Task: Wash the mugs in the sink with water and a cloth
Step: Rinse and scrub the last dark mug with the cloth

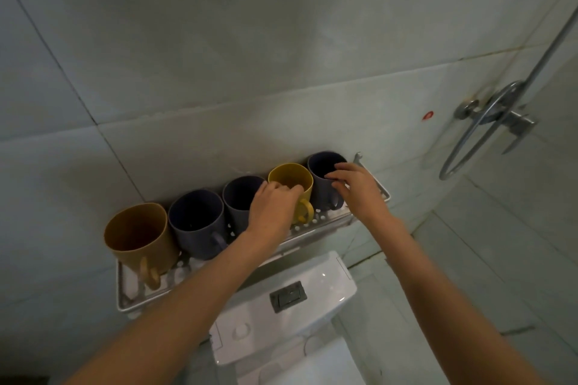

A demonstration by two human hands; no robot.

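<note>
On the wall-mounted metal rack (131, 297) above the toilet cistern (281, 303): five mugs in one row, all upright, mouths open to the camera. At far left, tan mug (140, 237), handle turned toward the viewer and hanging over the rack's front rail. Just beside it, touching or nearly so, first dark blue mug (197, 225), handle at lower right. Next along, second dark blue mug (239, 197), right side partly covered by the left hand (272, 206). Left hand reached in from below, fingers curled over the near rim of the yellow mug (291, 180), fingertips dipped inside the mouth; grip closed on that rim. Yellow mug standing on the rack, handle facing forward below the hand. At far right of the row, third dark blue mug (325, 166), close against the yellow one. Right hand (359, 187) laid against its right side, fingers spread along rim and wall; contact plain, a firm clasp not confirmed. Both forearms bare, extended up from bottom of frame. Beyond the rack, on the right wall, chrome shower valve (500, 116) with hose loop, well apart from the mugs. Red mark (428, 116) on tile left of the valve. No sink or cloth in view.
</note>
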